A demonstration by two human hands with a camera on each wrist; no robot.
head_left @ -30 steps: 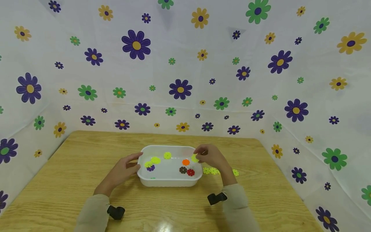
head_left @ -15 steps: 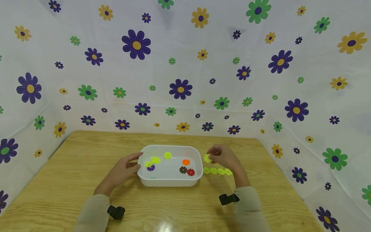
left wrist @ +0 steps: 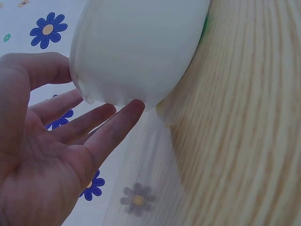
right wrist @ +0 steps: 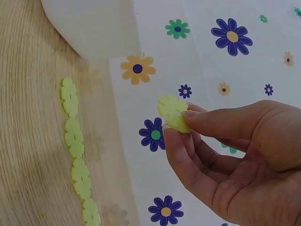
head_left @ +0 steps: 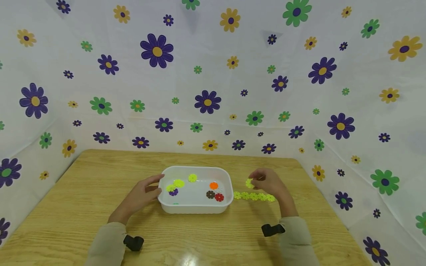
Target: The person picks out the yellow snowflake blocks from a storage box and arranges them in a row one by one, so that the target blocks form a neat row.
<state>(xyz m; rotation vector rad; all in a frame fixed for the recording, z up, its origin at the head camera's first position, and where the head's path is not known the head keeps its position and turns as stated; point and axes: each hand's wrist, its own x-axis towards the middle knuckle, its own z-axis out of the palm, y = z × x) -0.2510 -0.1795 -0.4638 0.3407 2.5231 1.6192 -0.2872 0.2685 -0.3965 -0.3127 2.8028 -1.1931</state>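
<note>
My right hand (head_left: 270, 182) pinches a yellow flower-shaped plastic disc (right wrist: 172, 113) between thumb and fingertips, raised above the table. In the head view it is just behind a row of yellow flower discs (head_left: 253, 196), which lie end to end right of the white plastic tub (head_left: 195, 209). My left hand (head_left: 141, 194) touches the tub's left end; in the left wrist view its fingertips (left wrist: 137, 104) rest against the outer wall. Inside the tub lie several yellow discs (head_left: 179, 183), a purple one (head_left: 173, 192), an orange one (head_left: 214, 186), a brown one (head_left: 210, 194) and a red one (head_left: 219, 197).
A wooden table (head_left: 199, 236) carries the tub and the row. White cloth (head_left: 133, 81) printed with flowers stands behind the table and along both sides. A black wrist camera (head_left: 134, 243) sits on the left sleeve, and another wrist camera (head_left: 273, 230) on the right one.
My right hand has moved from over the tub's right end to the right, carrying the yellow disc out past the rim. The left hand and the tub have stayed still.
</note>
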